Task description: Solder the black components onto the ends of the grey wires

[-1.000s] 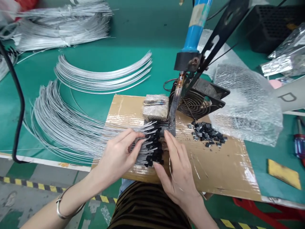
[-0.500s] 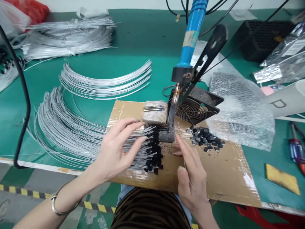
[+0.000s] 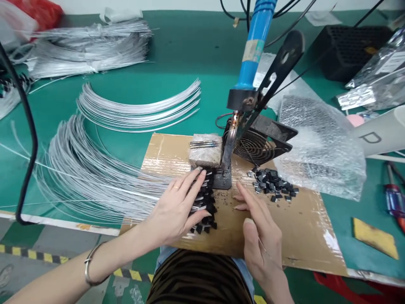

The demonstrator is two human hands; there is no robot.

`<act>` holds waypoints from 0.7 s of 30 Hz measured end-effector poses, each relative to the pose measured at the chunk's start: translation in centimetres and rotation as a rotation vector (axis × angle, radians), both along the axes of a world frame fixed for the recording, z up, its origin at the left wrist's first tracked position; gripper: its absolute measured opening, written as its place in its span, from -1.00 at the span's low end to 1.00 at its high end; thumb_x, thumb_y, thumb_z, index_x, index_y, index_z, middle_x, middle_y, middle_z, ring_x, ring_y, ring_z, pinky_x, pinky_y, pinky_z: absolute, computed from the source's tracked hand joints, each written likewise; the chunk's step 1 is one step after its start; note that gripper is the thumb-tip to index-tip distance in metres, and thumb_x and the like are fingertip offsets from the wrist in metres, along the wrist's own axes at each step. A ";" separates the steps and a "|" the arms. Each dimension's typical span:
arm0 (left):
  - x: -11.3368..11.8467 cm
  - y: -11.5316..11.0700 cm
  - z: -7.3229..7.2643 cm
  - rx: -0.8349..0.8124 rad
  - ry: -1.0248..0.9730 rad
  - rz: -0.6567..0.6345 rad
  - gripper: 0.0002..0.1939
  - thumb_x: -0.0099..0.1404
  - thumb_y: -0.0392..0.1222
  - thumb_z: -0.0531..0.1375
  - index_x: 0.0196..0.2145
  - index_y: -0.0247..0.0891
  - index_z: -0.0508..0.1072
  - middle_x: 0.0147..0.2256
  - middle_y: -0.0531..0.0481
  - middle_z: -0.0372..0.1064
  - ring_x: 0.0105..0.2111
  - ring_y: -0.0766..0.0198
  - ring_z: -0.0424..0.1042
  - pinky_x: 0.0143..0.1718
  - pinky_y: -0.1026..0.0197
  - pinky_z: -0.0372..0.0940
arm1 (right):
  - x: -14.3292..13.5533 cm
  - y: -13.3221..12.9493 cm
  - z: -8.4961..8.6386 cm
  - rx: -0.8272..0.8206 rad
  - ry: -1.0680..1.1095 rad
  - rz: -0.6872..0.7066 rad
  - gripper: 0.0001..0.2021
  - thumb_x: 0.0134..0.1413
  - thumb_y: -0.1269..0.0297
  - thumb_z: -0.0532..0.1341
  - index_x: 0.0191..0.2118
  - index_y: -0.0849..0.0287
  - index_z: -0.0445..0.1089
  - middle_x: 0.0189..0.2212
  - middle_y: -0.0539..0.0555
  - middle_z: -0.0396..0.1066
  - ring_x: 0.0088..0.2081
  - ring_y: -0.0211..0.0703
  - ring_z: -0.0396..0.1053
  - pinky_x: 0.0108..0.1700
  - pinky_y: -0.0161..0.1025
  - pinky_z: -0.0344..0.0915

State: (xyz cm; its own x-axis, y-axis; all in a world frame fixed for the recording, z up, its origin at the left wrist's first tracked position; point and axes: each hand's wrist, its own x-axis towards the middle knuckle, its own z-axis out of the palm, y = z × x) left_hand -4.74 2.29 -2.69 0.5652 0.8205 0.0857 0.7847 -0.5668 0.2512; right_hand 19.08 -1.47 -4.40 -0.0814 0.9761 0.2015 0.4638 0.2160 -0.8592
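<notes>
My left hand (image 3: pixel 180 207) lies palm down with its fingers stretched over the black-tipped ends of a fanned bundle of thin grey-white wires (image 3: pixel 104 177). The small black end pieces (image 3: pixel 209 198) form a dense row beside its fingertips. My right hand (image 3: pixel 262 236) hovers over the cardboard, its forefinger extended and its thumb apart. A fine strand (image 3: pixel 263 247) runs across that hand; how it is held is hidden. Just beyond the hands, a blue-handled soldering iron (image 3: pixel 248 71) stands fixed in a black bracket, its tip pointing down at a dark metal base (image 3: pixel 223 181).
Loose black pieces (image 3: pixel 272 183) are heaped right of the iron, on cardboard (image 3: pixel 303 232). A wrapped block (image 3: pixel 205 154) bears metal rods. Behind the iron sits a fan (image 3: pixel 259 143). Bubble wrap (image 3: pixel 319 147), a yellow sponge (image 3: pixel 375 237) and a second wire bundle (image 3: pixel 139 112) lie around.
My left hand has moved right and down onto the black wire ends, and a pale wire now trails far left across the bundle. My right hand has shifted slightly right.
</notes>
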 end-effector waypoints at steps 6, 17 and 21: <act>-0.3 -0.8 0.3 -0.092 -0.066 -0.008 -0.10 0.51 0.04 0.14 0.55 -0.26 -0.26 0.41 -0.43 0.08 0.32 -0.26 0.21 0.24 -0.23 0.27 | 0.1 0.0 0.1 0.000 0.029 0.001 -0.49 0.51 0.06 -0.02 0.44 0.04 0.21 0.32 0.21 0.36 0.20 0.16 0.40 0.09 0.09 0.44; -2.1 3.1 4.4 -0.001 -0.366 0.319 -0.76 0.54 -0.17 0.09 0.05 -0.20 0.50 0.04 -0.11 0.49 0.08 0.14 0.47 0.14 0.08 0.34 | 0.9 -0.4 -0.5 0.010 0.133 -0.099 -0.45 0.55 0.05 -0.19 0.30 0.05 0.42 0.04 0.18 0.50 -0.01 0.04 0.45 -0.04 -0.01 0.40; -5.1 8.9 5.0 0.223 -0.340 0.497 -0.86 0.47 -0.17 0.16 -0.17 -0.18 0.53 -0.18 -0.07 0.52 -0.14 0.11 0.50 -0.01 0.04 0.36 | 2.3 -0.8 -1.6 0.077 0.234 -0.193 -0.48 0.55 0.16 -0.14 0.11 0.08 0.57 -0.15 0.14 0.53 -0.18 -0.05 0.46 -0.19 -0.10 0.39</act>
